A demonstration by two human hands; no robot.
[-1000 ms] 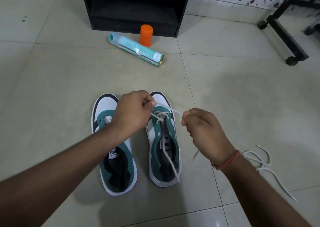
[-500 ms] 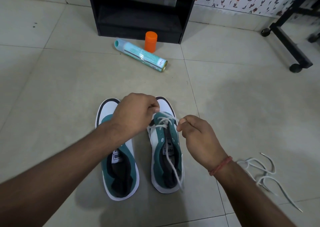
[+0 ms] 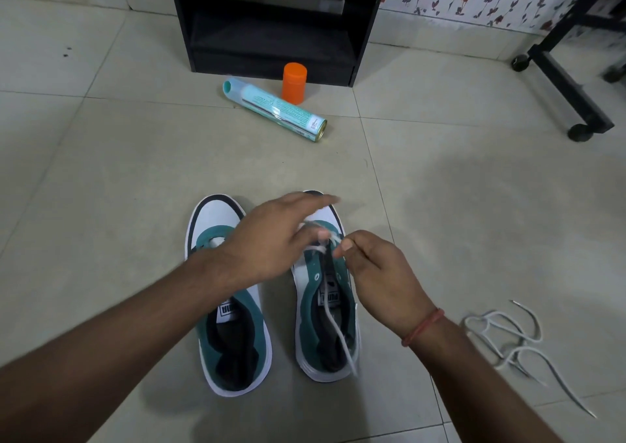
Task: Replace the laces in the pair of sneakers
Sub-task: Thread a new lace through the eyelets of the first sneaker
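On the floor, the right sneaker (image 3: 325, 293) has lace (image 3: 333, 327) through only its front eyelets; the right hand (image 3: 379, 276) pinches it, the left hand (image 3: 271, 239) hovers spread. Left sneaker (image 3: 230, 307) sits laceless; spare lace (image 3: 508, 341) lies right.

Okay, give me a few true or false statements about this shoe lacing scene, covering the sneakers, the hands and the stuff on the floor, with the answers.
1. The right green-and-white sneaker has a white lace in it. True.
2. The left green-and-white sneaker is fully laced. False: no lace shows in it.
3. The right hand pinches the lace. True.
4. The left hand is a tight fist. False: its fingers are stretched out.
5. The teal spray can stands upright. False: it lies on its side on the tiled floor.
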